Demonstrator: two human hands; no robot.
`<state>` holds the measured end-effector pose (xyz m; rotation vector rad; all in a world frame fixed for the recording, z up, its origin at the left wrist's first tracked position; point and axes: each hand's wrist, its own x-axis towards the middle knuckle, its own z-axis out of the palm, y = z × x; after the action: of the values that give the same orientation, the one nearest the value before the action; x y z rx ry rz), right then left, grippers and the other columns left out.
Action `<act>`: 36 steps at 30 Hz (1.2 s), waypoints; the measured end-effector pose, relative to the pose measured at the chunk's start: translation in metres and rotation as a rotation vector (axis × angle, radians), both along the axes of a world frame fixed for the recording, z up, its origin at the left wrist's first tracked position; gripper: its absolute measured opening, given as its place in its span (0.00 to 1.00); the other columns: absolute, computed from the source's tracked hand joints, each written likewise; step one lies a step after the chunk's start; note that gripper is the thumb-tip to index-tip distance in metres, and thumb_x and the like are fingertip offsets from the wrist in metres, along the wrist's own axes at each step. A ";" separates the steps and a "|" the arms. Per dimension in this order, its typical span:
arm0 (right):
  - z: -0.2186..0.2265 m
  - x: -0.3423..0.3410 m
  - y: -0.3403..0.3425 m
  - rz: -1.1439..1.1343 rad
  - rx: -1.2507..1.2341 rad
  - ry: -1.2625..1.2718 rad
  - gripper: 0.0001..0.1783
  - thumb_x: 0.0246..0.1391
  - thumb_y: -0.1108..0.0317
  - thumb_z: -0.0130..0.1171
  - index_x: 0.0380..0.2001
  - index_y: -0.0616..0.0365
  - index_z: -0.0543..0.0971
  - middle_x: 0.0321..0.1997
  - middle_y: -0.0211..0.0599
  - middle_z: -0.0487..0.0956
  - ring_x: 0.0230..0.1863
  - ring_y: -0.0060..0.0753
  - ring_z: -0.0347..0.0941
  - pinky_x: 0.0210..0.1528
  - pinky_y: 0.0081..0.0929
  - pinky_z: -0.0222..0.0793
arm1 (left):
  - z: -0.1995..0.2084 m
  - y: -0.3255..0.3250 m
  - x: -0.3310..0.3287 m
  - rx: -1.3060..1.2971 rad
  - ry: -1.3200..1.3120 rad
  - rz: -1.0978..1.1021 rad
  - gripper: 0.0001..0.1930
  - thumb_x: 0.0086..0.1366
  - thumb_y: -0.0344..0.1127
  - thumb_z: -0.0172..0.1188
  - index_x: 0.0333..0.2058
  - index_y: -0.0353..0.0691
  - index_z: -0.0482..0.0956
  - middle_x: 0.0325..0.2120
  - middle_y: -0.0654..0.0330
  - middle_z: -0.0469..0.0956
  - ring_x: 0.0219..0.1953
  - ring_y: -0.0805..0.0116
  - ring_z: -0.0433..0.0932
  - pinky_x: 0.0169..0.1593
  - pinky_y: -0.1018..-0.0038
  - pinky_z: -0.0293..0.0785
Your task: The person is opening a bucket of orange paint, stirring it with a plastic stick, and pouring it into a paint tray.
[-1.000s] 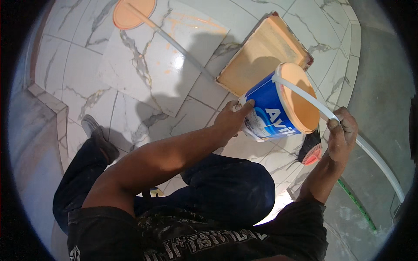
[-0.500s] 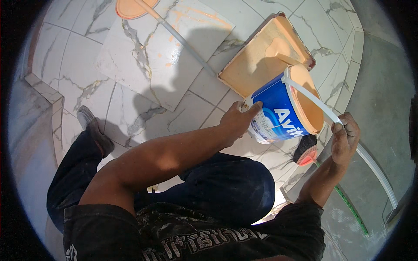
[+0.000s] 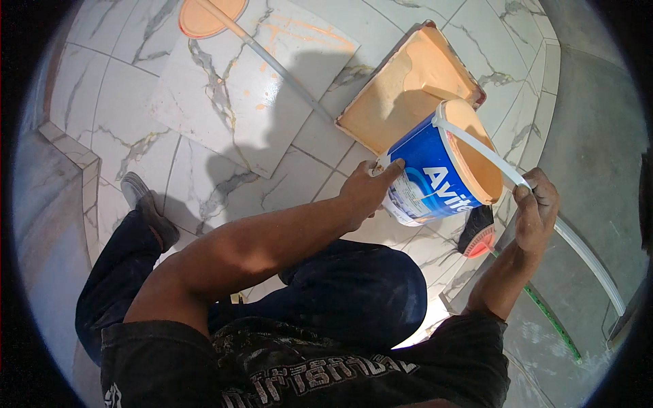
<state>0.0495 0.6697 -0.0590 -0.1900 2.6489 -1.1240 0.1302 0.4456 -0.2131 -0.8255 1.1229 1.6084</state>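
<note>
A blue and white paint bucket [image 3: 423,170] is tipped over, its mouth turned up and to the right, with peach paint coating the inside. My left hand [image 3: 371,189] grips the bucket near its base, thumb along the side. The fingers of my right hand [image 3: 537,207] are closed round the white bucket handle [image 3: 484,151], out to the right of the rim. Just beyond the bucket lies a paint tray [image 3: 371,119] smeared with peach paint. From the bucket's far edge a stream of paint [image 3: 442,92] runs into a pool in the tray.
A long pole [image 3: 275,64] crosses a paint-spattered tile [image 3: 204,102] on the marbled floor. Its far end lies over a round peach-coated lid [image 3: 211,17]. On the right are a broom [image 3: 479,234] with a green handle and a white strip [image 3: 588,262].
The paint pool has spread further across the tray. The bucket and both hands have shifted slightly left in the picture, with the grip unchanged.
</note>
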 end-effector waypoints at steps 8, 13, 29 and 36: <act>0.004 -0.001 -0.004 0.053 0.036 0.001 0.15 0.55 0.62 0.55 0.20 0.60 0.69 0.22 0.26 0.64 0.26 0.19 0.57 0.30 0.22 0.49 | 0.002 -0.003 0.000 0.001 -0.017 0.020 0.47 0.58 0.66 0.57 0.63 0.32 0.56 0.41 0.45 0.78 0.33 0.60 0.79 0.25 0.71 0.68; 0.005 -0.003 -0.005 0.032 0.047 0.006 0.14 0.52 0.63 0.56 0.22 0.65 0.73 0.20 0.29 0.67 0.24 0.20 0.59 0.26 0.23 0.53 | 0.003 -0.004 0.000 0.014 -0.014 0.009 0.47 0.59 0.66 0.56 0.63 0.32 0.56 0.42 0.44 0.78 0.34 0.59 0.78 0.27 0.69 0.69; 0.011 -0.003 -0.007 0.057 0.061 0.005 0.16 0.55 0.61 0.55 0.20 0.60 0.69 0.22 0.26 0.64 0.26 0.20 0.56 0.29 0.24 0.49 | 0.006 -0.004 -0.002 0.019 -0.003 -0.029 0.46 0.60 0.68 0.52 0.62 0.33 0.56 0.44 0.43 0.77 0.38 0.59 0.79 0.28 0.70 0.64; 0.013 0.004 -0.004 0.027 0.047 0.094 0.14 0.50 0.63 0.57 0.20 0.63 0.72 0.19 0.29 0.67 0.22 0.22 0.59 0.25 0.24 0.52 | 0.005 -0.002 -0.006 0.001 0.038 0.026 0.42 0.60 0.64 0.57 0.62 0.37 0.60 0.44 0.50 0.77 0.36 0.63 0.76 0.33 0.70 0.72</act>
<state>0.0533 0.6659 -0.0463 -0.2749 2.7436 -1.0679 0.1237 0.4435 -0.2082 -0.8151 1.1415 1.6525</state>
